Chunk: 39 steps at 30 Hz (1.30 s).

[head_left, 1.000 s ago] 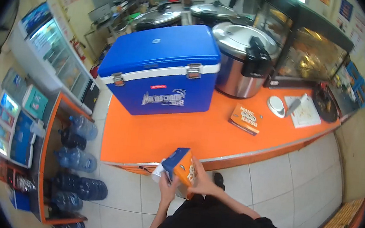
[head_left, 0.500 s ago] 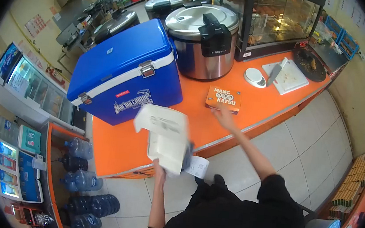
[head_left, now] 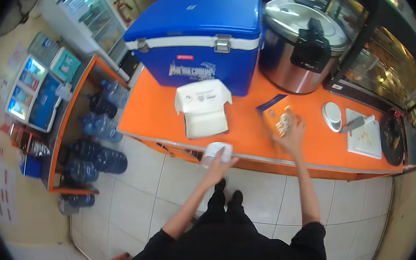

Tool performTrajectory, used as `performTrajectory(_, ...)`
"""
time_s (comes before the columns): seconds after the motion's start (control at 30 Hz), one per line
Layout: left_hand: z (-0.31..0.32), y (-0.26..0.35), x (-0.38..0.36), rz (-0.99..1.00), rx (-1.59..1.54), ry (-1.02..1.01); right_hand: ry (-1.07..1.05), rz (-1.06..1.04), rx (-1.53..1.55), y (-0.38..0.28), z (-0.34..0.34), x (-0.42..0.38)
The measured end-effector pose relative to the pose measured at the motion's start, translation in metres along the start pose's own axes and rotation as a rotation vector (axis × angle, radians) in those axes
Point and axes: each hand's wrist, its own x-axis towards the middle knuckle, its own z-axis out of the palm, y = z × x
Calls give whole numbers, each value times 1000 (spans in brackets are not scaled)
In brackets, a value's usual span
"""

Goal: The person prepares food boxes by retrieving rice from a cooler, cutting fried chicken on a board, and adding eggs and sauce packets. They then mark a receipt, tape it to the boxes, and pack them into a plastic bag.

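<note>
My left hand [head_left: 218, 169] is closed on a white paper item [head_left: 215, 153], just off the front edge of the orange counter [head_left: 154, 120]. My right hand [head_left: 292, 136] grips an orange and dark blue printed box [head_left: 275, 115], which is tilted over the counter. An open white carton [head_left: 203, 107] rests on the counter in front of the blue cooler [head_left: 202, 29], its lid raised toward the cooler and its inside showing no contents.
Behind the counter's right half stand a rice cooker [head_left: 295, 53] and a glass food warmer [head_left: 385, 62]. A round white scale [head_left: 331, 114], a cutting board [head_left: 365, 140] with a knife and a dark round plate [head_left: 392, 140] sit at right. Water jugs [head_left: 101, 124] stand at left.
The open carton has left my left hand and now rests on the counter. My right hand has taken hold of the orange box and tilted it. The camera view has shifted.
</note>
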Motion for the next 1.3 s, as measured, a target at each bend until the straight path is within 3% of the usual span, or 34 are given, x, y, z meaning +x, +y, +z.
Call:
performTrajectory(0.07, 36, 34, -17, 147, -316, 163, -189, -125, 219, -64, -16, -44)
performTrajectory(0.1, 31, 44, -25, 126, -317, 170, -210, -122, 224, -88, -23, -59)
performTrajectory(0.17, 19, 60, -29, 195, -309, 315, -259, 156, 797, -114, -39, -78)
performTrajectory(0.2, 9, 26, -15, 180, -140, 363, -277, 161, 792, -109, -51, -87)
performTrajectory(0.23, -15, 20, -11, 32, -431, 268, -335, 457, 1177, -97, -64, -92)
performTrajectory(0.27, -43, -32, 1, -201, -530, 43, -382, 768, 1552, -90, -75, -92)
performTrajectory(0.3, -64, 7, -13, -150, -961, -151, -462, 722, 1712, -94, -87, -84)
performTrajectory(0.33, -81, 48, -30, -87, -1386, -351, -474, 729, 1710, -92, -83, -80)
performTrajectory(0.37, -71, 36, -36, -98, -1392, -339, -617, 664, 1482, -89, -76, -79)
performTrajectory(0.4, -50, 17, -40, -149, -1175, -162, -751, 591, 1249, -87, -69, -80)
performTrajectory(0.43, -32, 8, -44, -196, -954, 10, -750, 594, 1277, -94, -62, -83)
performTrajectory(0.47, -26, 30, -51, -206, -966, 29, -775, 597, 1269, -93, -59, -85)
performTrajectory(0.53, -20, 69, -68, -82, -1352, 156, -90, 801, 1505, -88, -55, -89)
performTrajectory(0.57, -30, 64, -72, -96, -1423, 98, -294, 672, 1275, -66, -51, -70)
performTrajectory(0.6, -51, 55, -71, -80, -1238, -12, -489, 531, 1041, -33, -46, -39)
performTrajectory(0.63, -70, 46, -68, -67, -1048, -115, -376, 429, 886, -4, -39, -17)
performTrajectory(0.7, -100, 70, -65, 62, -660, -122, -223, 292, 660, 30, -33, 13)
performTrajectory(0.83, -111, 73, -66, 57, -830, 75, -175, 212, 476, 112, -9, 52)
performTrajectory(0.93, -117, 72, -64, 114, -764, 139, -161, 354, 338, 157, 0, 69)
performTrajectory(1.0, -120, 78, -65, 129, -798, 159, -223, 275, 55, 173, 0, 77)
performTrajectory(1.03, -121, 80, -65, 139, -797, 162, -223, 280, 49, 173, 0, 79)
performTrajectory(1.1, -123, 83, -65, 150, -789, 159, -166, 39, -469, 157, 1, 86)
performTrajectory(1.17, -120, 87, -62, 159, -719, 189, 34, -263, -337, 101, -8, 78)
performTrajectory(1.2, -121, 85, -60, 159, -718, 146, 28, -124, -89, 60, -14, 58)
performTrajectory(1.23, -125, 78, -56, 100, -495, 128, 40, 15, 154, 20, -14, 35)
performTrajectory(1.27, -129, 72, -49, 60, -268, 108, 159, 110, 191, -7, -7, 6)
performTrajectory(1.3, -129, 63, -40, 87, -262, 55, 287, 199, 228, -20, 3, -22)
